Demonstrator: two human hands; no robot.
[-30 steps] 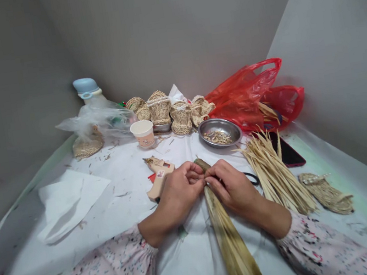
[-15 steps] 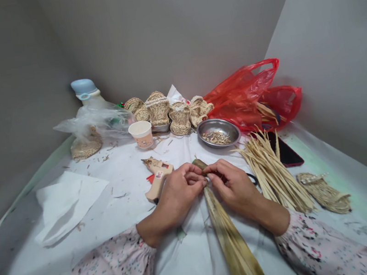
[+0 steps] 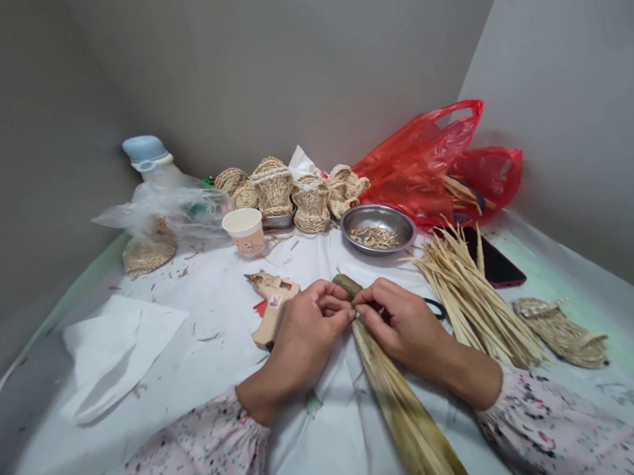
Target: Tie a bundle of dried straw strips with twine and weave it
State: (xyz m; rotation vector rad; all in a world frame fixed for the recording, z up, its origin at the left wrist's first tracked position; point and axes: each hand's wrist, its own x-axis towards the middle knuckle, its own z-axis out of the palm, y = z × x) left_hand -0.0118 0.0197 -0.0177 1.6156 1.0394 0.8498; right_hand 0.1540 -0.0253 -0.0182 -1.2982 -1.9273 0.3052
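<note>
Pinching creased, flaring leaf bundle [image 3: 408,412] with left hand [image 3: 308,325] and right hand [image 3: 406,324], between hard-shelled glue gun [image 3: 275,308] and ribbon-like straw strips [image 3: 478,308].

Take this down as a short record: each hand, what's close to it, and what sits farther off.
Left hand: fingertips pinching near the top of the leaf bundle
Right hand: fingertips at the same spot
Near left: glue gun
Near right: pale dry strips, phone
Farther off: paper cup, woven pieces, metal bowl, red plastic bag
</note>
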